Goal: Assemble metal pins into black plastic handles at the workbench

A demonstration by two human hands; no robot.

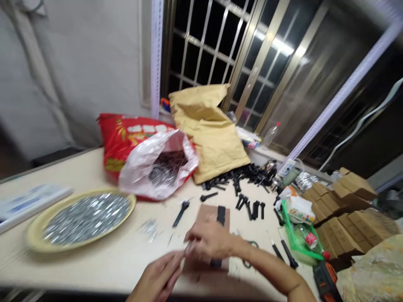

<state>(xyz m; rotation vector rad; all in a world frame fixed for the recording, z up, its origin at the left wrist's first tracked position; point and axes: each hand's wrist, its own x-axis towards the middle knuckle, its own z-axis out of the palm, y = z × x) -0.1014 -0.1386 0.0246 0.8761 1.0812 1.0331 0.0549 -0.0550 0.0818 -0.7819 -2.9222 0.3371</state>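
My right hand [208,241] reaches in from the right, its fingers blurred. My left hand [155,277] comes up from the bottom edge, and its fingertips meet the right hand over a small silvery piece [189,248], too blurred to name. Below them lies a brown cardboard sheet [208,214] with a black strip [221,215] on it. Black-handled scissors [250,253] sit just past my right wrist. Loose black plastic parts [250,208] lie beyond the sheet, before a larger heap [242,175]. A yellow-rimmed plate [85,218] holds many silvery pieces at the left.
A white plastic bag [154,167] lies open on a red sack [122,140], with a kraft envelope [209,136] beside it. Cardboard boxes [343,218] and a green basket [299,226] stand at the right. A barred window [220,50] runs behind the table.
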